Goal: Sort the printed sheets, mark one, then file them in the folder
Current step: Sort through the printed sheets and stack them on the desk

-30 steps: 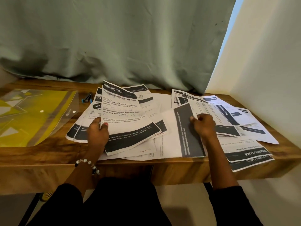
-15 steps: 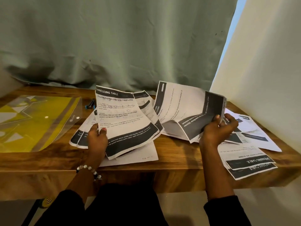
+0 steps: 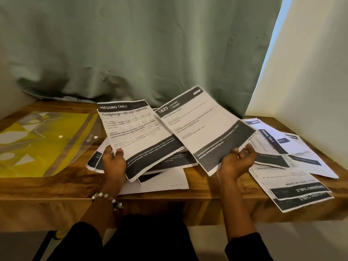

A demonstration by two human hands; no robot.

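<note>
My left hand (image 3: 113,162) grips the lower left edge of a printed sheet headed "DRESSING TABLE" (image 3: 135,132), tilted up off the desk. My right hand (image 3: 237,162) holds the lower edge of a second sheet headed "623 KITCHEN" (image 3: 203,129), raised and slanting right. Under the left sheet lies a small pile of printed sheets (image 3: 165,166). More sheets (image 3: 293,166) are spread at the right, some hanging over the front edge. A clear plastic folder with a yellow insert (image 3: 43,144) lies flat at the left.
The wooden desk (image 3: 56,187) backs onto a grey-green curtain (image 3: 150,53); a pale wall (image 3: 310,81) closes the right side. My dark-clothed lap is below the desk's front edge.
My right hand has lifted a sheet off the spread, turned it over face up, and brought it beside the left sheet. The left hand has held its sheet almost still.
</note>
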